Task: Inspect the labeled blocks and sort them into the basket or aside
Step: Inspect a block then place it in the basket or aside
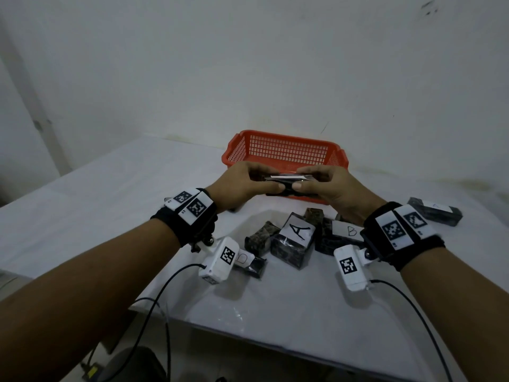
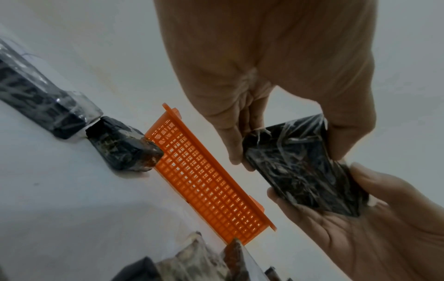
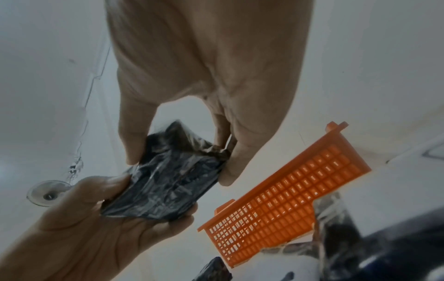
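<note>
Both hands hold one dark, plastic-wrapped block [image 1: 287,190] in the air just in front of the orange mesh basket [image 1: 286,150]. A white label on its top shows edge-on and its letter cannot be read. My left hand [image 1: 265,181] pinches the block's left end between thumb and fingers. My right hand [image 1: 305,180] pinches the right end the same way. In the left wrist view the block [image 2: 305,167] sits between the left hand [image 2: 286,144] and the right hand's palm [image 2: 360,218]. The right wrist view shows the block [image 3: 173,176] and the basket [image 3: 288,199].
On the white table [image 1: 110,202] below the hands lie a block labelled A [image 1: 294,241], one labelled B [image 1: 344,232], another B block [image 1: 248,261], a mottled block [image 1: 261,238] and a labelled block far right [image 1: 435,212]. The table's front edge is near.
</note>
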A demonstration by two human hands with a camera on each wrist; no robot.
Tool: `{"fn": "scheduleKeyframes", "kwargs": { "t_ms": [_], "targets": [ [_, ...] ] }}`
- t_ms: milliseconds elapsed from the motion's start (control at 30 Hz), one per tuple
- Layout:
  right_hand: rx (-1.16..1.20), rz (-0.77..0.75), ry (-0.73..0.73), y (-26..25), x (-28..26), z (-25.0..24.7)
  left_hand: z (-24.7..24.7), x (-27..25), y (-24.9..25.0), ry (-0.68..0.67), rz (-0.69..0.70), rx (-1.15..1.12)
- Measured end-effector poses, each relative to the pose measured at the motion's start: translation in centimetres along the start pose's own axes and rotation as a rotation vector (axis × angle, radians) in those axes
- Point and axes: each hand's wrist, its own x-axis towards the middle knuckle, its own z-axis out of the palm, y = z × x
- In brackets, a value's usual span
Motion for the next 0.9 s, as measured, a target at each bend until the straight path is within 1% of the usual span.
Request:
{"fn": "scheduleKeyframes", "kwargs": {
  "t_ms": [67,100,233,367,467,533,633,733,833,900],
  "targets": [
    [0.052,0.027,-0.051,-0.34,-0.48,-0.1,-0.29,-0.07,0.04,0.011,-0.006,-0.011],
    [0.056,0.031,-0.061,-0.45,-0.7,-0.18,-0.42,-0.08,-0.02,-0.008,-0.014,-0.026],
    [-0.056,0.005,-0.006,-0.45,-0.56,-0.59,-0.49,-0.21,-0.12,-0.078,-0.039,-0.023],
    [-0.066,0.018,-0.03,-0.47,-0.5,-0.43,-0.38,-0.04,0.18,-0.024,0.006,0.043],
    [-0.12,-0.024,0.004,-0.5,-0.47,-0.06,-0.45,0.05,0.09,-0.057,-0.025,0.028],
    [-0.153,-0.053,0.037,-0.38,-0.39,-0.01,-0.4,0.02,0.09,-0.084,-0.039,0.057],
    [-0.194,-0.052,0.031,0.02,-0.34,-0.08,-0.35,-0.05,0.25,-0.046,-0.001,0.093],
    [-0.081,0.007,-0.005,-0.19,-0.43,0.05,-0.42,-0.07,0.27,-0.005,0.012,0.095],
    [0.052,0.15,-0.014,-0.71,-0.47,0.08,-0.54,-0.07,0.1,0.006,0.025,0.058],
    [0.1,0.199,-0.004,-0.71,-0.49,-0.27,-0.24,-0.18,0.25,-0.002,0.044,0.068]
  ]
}}
